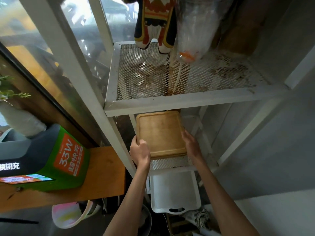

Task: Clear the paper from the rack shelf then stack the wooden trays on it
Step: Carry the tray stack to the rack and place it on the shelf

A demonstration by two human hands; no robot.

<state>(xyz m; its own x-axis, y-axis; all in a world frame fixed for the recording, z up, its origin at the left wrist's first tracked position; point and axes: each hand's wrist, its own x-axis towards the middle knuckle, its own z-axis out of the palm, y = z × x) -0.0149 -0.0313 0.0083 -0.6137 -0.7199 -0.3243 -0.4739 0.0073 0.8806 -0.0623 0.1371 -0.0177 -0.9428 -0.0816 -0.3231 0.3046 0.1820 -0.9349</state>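
A stack of wooden trays [160,133] lies flat on the lower mesh shelf [170,163] of the white metal rack, its far end under the shelf above. My left hand [139,149] grips the stack's near left corner, fingers curled over the edge. My right hand [190,143] presses along the right side near the front corner. At least two trays show at the stack's front edge. I see no paper on this shelf.
The upper mesh shelf [187,97] carries a plush figure [156,24] and a clear plastic bag [196,31]. A white plastic tray [175,193] sits below. Left stands a wooden table [102,176] with a green-and-black box [51,160]. A grey wall is on the right.
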